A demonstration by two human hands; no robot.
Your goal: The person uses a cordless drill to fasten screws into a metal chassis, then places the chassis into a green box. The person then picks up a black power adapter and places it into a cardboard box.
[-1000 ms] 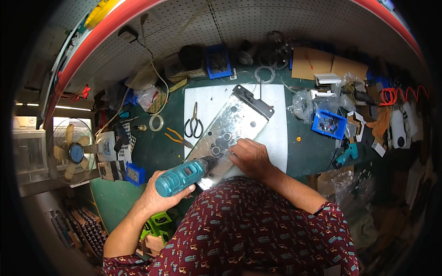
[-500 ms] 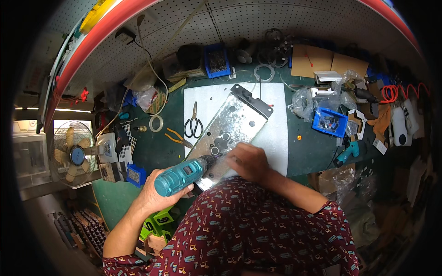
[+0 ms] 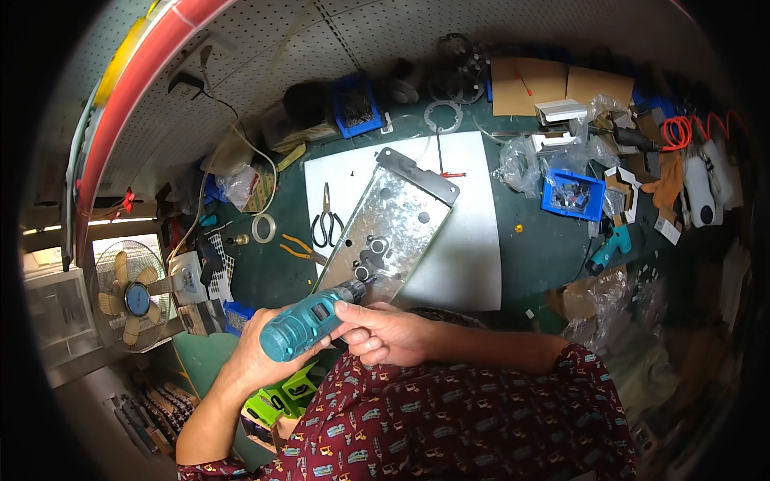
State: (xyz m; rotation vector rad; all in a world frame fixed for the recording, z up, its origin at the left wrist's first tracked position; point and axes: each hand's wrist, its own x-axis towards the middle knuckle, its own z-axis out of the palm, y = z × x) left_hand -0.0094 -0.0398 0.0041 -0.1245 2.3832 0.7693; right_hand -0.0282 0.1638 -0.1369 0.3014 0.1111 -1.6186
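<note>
A teal cordless drill (image 3: 300,327) is in my left hand (image 3: 255,349), whose fingers wrap its grip, mostly hidden beneath the drill's body. Its dark chuck reaches over the near end of a shiny metal housing (image 3: 405,228), close to a small round fitting (image 3: 362,274). The exact contact of the tip is hard to make out. My right hand (image 3: 391,333) is closed at the drill's front, thumb against its side and fingers curled. The housing lies slanted, with a black bracket (image 3: 417,178) at its far end.
White foam sheet (image 3: 469,240) lies under the housing on the green table. Black-handled pliers (image 3: 326,220) and orange-handled pliers (image 3: 301,250) rest to the left, near a tape roll (image 3: 263,228). A blue parts bin (image 3: 573,195) and another teal drill (image 3: 609,250) are at the right.
My right hand has moved from above the housing down and left to the drill. The drill has shifted slightly left and down in the picture, and the whole view has turned a little.
</note>
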